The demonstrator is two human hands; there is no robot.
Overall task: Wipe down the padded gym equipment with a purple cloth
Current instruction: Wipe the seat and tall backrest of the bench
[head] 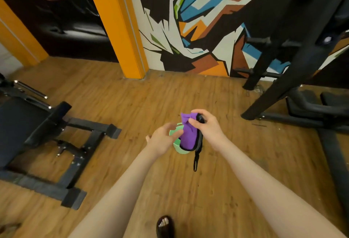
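Wood-plank flooring (143, 109) runs up to a wall painted with an angular mural (196, 20) in black, orange, blue and white, split by a slanted orange pillar (117, 24). On the person's left stands a black padded bench on a steel frame (28, 124); on the right a black machine frame with padded parts (306, 103) rises out of view.

Both bare forearms reach forward over the floor, and the hands meet in the middle of the view. The right hand (206, 125) is curled, its fingertips pinching the top of a purple cloth with a black edge (188, 134); a black looped strap (196, 156) hangs below that hand. The cloth hangs with its long axis nearly vertical, its lower end falling over or into a pale green round container (178, 148). Whether it goes inside the container cannot be told. The left hand (163, 137) lies against the container's near side with fingers loosely spread toward the cloth; whether it grasps the container is unclear, since motion blur softens it.

By my reading, wiping has not begun: the cloth sits between the two hands, apart from any padding. The padded bench lies well off to the left and the other pads well off to the right, so the cloth-holding right hand is nearer the right-side equipment.
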